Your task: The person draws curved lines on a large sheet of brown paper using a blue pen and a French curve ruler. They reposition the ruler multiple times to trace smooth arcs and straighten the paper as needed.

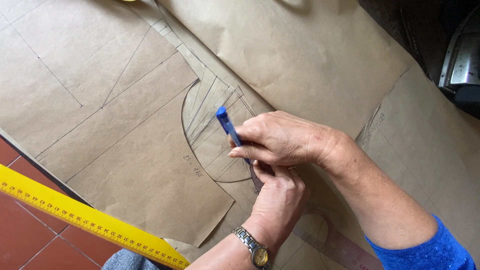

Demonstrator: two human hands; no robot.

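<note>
— What colour is the pen (227, 125)?

— Blue all over, a bright mid blue. The sleeve (430, 250) on the right arm is blue too, with a fine glitter through it.

— And the paper (125, 125)?

— Plain tan brown, crossed by thin dark pencil lines, straight ones and curves.

— The ruler (85, 217)?

— Yellow, with small red numbers and black tick marks along its edge.

— The floor (20, 240)?

— Dark red tiles with pale grey joints.

— The watch (252, 248)?

— Silver band, gold face. The curved ruler (340, 245) is clear with a pinkish tint.
</note>
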